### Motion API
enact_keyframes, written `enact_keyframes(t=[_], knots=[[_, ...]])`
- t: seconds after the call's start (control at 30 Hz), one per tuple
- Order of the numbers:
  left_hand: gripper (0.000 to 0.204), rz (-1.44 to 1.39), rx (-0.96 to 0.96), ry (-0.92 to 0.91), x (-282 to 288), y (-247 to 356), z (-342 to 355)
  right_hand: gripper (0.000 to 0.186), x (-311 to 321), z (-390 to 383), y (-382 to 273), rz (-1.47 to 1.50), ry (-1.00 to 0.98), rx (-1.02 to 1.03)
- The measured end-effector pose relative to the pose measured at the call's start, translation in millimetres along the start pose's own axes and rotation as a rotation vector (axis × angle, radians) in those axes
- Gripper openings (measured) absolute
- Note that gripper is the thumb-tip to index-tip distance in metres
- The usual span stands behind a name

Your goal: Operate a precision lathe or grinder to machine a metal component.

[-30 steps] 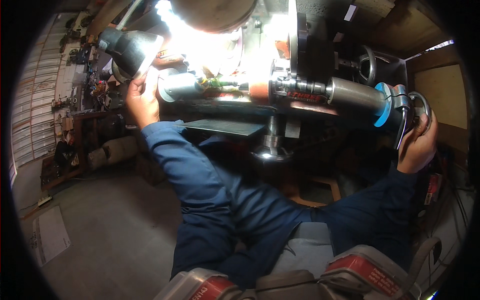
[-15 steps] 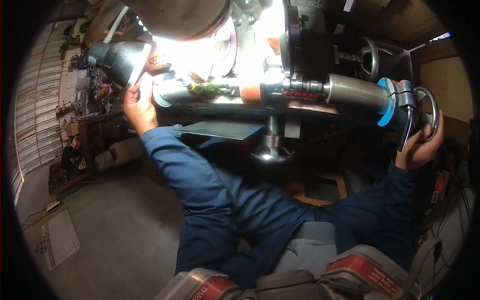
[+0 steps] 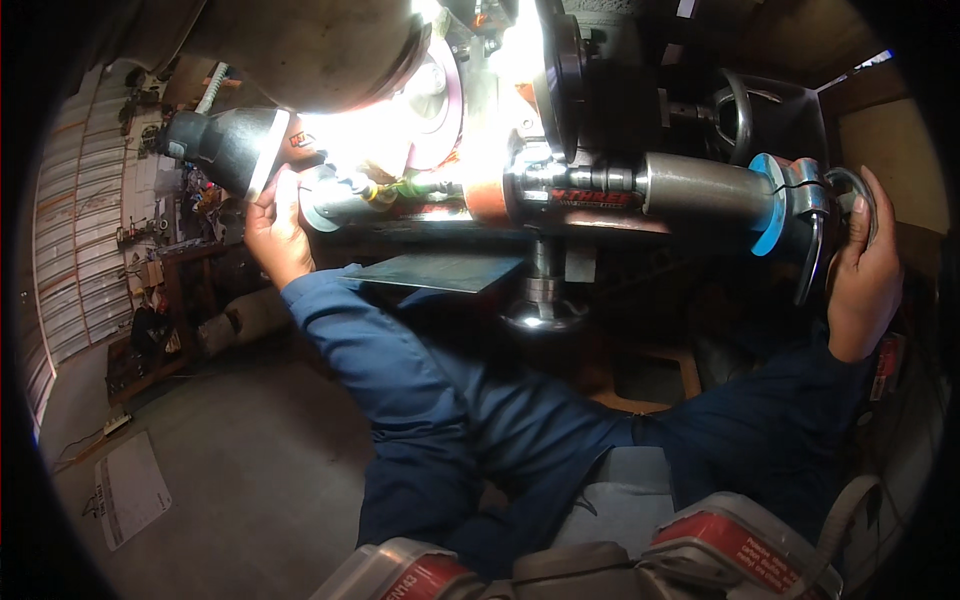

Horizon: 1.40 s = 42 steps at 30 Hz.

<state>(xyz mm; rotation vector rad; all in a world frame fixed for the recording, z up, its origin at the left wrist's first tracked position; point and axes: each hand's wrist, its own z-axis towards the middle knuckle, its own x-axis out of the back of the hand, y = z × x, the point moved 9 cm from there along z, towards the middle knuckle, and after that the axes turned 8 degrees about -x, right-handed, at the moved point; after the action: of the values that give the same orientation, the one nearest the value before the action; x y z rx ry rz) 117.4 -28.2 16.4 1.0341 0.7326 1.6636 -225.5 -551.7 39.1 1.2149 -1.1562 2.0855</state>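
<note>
Open room is left below the horizontal spindle (image 3: 600, 190), over the bare floor (image 3: 230, 470) at near left. The far side is blocked by the lamp (image 3: 225, 145), grinding wheel (image 3: 440, 95) and flat plate (image 3: 440, 272).

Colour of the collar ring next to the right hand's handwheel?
Light blue collar ring, beside the right hand; head view.

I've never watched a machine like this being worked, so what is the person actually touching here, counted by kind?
Hands: 2, left hand and right hand
Metal handwheels: 1, handwheel under the right hand
Round metal end pieces: 1, end piece at the left hand
Lamps: 1, lamp beside the left hand
Total: 5
</note>
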Motion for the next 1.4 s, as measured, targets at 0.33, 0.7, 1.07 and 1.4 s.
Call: enact_keyframes(t=[0.33, 0.7, 1.07, 1.4], knots=[[0.005, 0.03, -0.001, 0.009, -6, 6, -2, 0.032, 6, -9, -1, 0.143, 0.133, 0.076], [0.005, -0.011, 0.024, 0.017, -12, 14, -6, 0.032, 0, 2, 1, 0.009, 0.013, 0.043], [0.008, 0.027, -0.002, 0.026, -10, 13, -5, 0.029, 6, -12, -1, 0.165, 0.212, 0.127], [0.007, 0.027, 0.012, 0.028, -8, 7, -3, 0.045, -8, -46, 41, 0.326, 0.428, 0.389]])
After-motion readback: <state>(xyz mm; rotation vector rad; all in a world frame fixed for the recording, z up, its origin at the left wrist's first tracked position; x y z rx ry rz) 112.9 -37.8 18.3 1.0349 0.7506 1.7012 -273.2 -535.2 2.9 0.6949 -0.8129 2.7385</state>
